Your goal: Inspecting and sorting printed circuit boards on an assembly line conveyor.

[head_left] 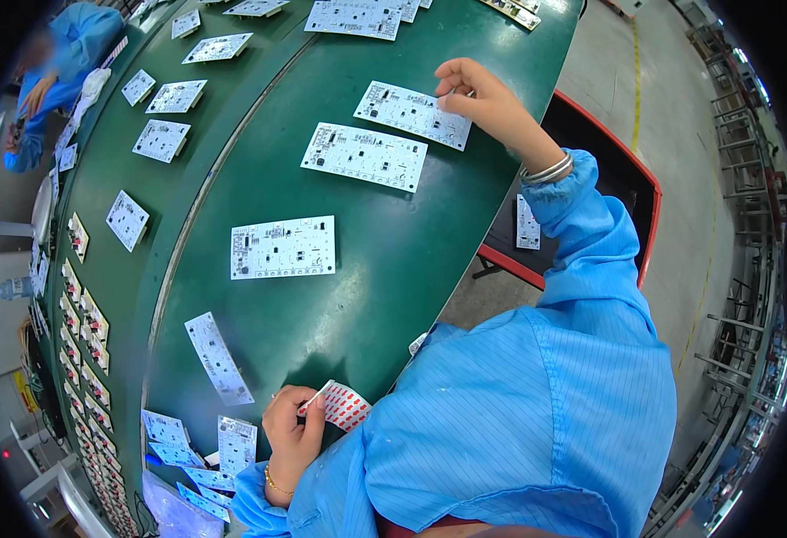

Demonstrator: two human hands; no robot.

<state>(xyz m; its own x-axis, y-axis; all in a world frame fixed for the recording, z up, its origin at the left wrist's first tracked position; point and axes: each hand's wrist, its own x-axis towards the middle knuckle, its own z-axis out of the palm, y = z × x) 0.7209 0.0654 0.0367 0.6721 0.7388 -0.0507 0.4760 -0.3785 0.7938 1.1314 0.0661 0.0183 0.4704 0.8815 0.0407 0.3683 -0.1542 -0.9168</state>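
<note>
My left hand (295, 429) is closed on a white sticker sheet (347, 408) with rows of small red labels, close to my body at the table's near edge. My right hand (476, 92) is over the right end of a white circuit board (402, 109), its fingers curled in toward the thumb. Whatever its fingertips may hold is too small to make out. Just nearer lies a second white circuit board (362, 157), and a third board (283, 248) is further left. A narrower circuit board (218, 359) lies tilted beyond my left hand.
Several boards lean together in a pile (182, 453) beside my left forearm. More boards and rows of small assemblies (84, 336) line the green table (339, 300) beyond a metal seam. A red-rimmed black bin (595, 161) stands at right. Another person (75, 54) sits across.
</note>
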